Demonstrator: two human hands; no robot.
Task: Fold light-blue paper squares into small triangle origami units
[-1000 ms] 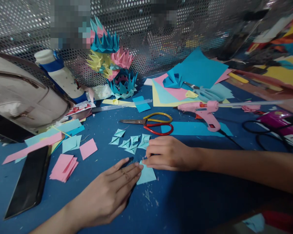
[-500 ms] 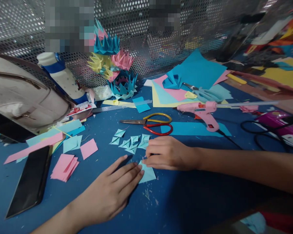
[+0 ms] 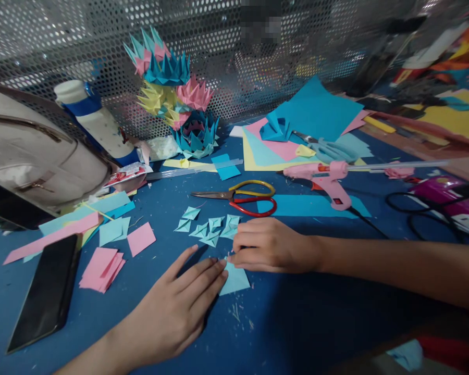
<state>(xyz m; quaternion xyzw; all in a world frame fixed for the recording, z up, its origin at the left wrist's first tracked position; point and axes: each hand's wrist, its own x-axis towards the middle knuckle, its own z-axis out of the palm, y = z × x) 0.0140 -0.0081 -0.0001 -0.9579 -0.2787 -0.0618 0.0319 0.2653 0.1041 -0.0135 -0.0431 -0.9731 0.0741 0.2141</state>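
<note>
A light blue square of paper lies on the blue table under the fingertips of both hands. My left hand rests flat at its left edge, fingers stretched out and the thumb apart. My right hand has its fingers curled together at the paper's top corner, pinching or pressing it; the exact contact is partly hidden. Just beyond the hands lie several small folded light blue pieces. Scissors with one yellow and one red handle lie behind those pieces.
A pink glue gun lies on the right over a blue paper strip. Pink paper squares and a black phone lie on the left. Folded paper flowers and a bottle stand before a perforated metal panel.
My left thumb has spread away from the fingers, and the left fingers shift slightly at the paper's edge. My right hand and the paper stay almost in place.
</note>
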